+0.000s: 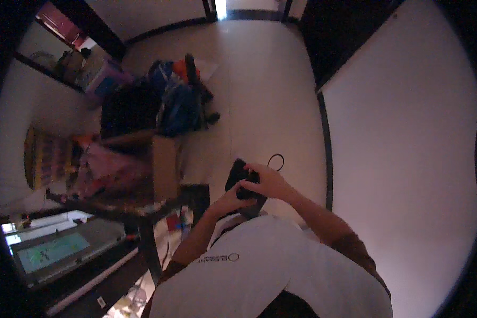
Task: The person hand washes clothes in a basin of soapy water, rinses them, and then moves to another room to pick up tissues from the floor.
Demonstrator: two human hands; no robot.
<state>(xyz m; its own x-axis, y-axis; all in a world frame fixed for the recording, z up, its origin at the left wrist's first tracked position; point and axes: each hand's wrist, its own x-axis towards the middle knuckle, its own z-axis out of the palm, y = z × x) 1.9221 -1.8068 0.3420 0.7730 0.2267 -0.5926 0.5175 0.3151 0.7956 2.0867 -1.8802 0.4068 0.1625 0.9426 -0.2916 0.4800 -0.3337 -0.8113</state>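
In front of my body both hands meet around a small dark object [235, 171], too dim to name exactly. My left hand [228, 202] grips its lower left part, thumb along the near side. Across its upper right lies my right hand [269, 181], with the fingers bent over the top. A thin black cord loop [276, 162] shows just beyond the right hand. The fingers hide much of the object, and its near end appears greyish close to my shirt.
To the left, an open cardboard box [165, 167] holds pinkish cloth [113, 169] on a dark-legged table [147, 234]. Blue bags [183, 105] are piled beyond it on the tiled floor [266, 91]. A white wall [389, 151] runs along the right.
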